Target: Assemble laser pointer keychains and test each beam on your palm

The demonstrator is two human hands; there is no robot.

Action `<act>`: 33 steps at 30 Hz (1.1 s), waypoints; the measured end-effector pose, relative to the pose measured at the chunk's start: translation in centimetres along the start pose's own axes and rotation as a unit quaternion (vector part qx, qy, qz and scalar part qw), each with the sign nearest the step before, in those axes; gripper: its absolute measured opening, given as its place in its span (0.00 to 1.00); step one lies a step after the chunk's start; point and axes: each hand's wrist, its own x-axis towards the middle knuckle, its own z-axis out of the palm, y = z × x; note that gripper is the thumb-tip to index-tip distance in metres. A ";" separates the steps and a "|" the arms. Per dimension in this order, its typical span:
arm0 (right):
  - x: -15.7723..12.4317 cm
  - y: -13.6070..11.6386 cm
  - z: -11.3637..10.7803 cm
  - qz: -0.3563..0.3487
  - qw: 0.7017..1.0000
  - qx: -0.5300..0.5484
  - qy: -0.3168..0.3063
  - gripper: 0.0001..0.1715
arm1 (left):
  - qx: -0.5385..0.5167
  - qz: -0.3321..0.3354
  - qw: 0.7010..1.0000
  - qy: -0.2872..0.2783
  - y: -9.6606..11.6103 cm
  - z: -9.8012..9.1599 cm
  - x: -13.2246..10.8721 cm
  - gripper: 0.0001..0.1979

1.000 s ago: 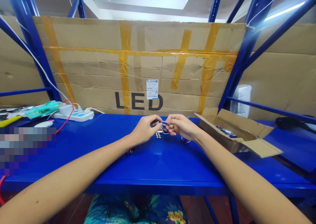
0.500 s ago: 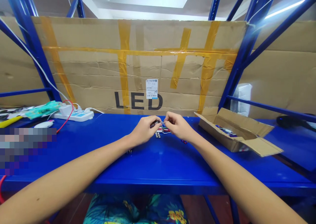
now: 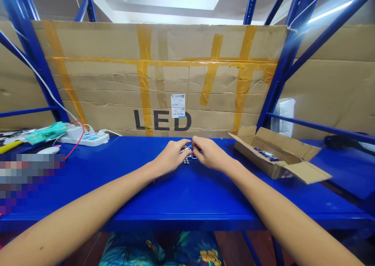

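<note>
Near the middle of the blue table [image 3: 187,199], my left hand [image 3: 172,155] has its fingers closed on a small metallic piece [image 3: 185,149]. My right hand [image 3: 206,151] is pinched close beside it, fingertips nearly touching the left ones; what it grips is too small to make out. Several small silvery round parts [image 3: 186,161] lie on the table just below the fingertips. Parts of thin items show between the hands, mostly hidden by the fingers.
An open cardboard box [image 3: 263,168] with metallic items stands at the right. At the left are a white power strip [image 3: 93,138], a teal bag [image 3: 48,133] and a red cable [image 3: 76,143]. A large cardboard panel [image 3: 117,86] rises behind the table.
My right hand has moved slightly left, closer to my left hand. The coloured items between the hands are now mostly covered. The view has shifted slightly.
</note>
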 end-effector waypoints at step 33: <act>0.2 0.0 -0.2 0.019 0.999 0.014 0.034 0.07 | 0.047 0.043 0.997 0.048 -0.3 -0.6 0.1 0.08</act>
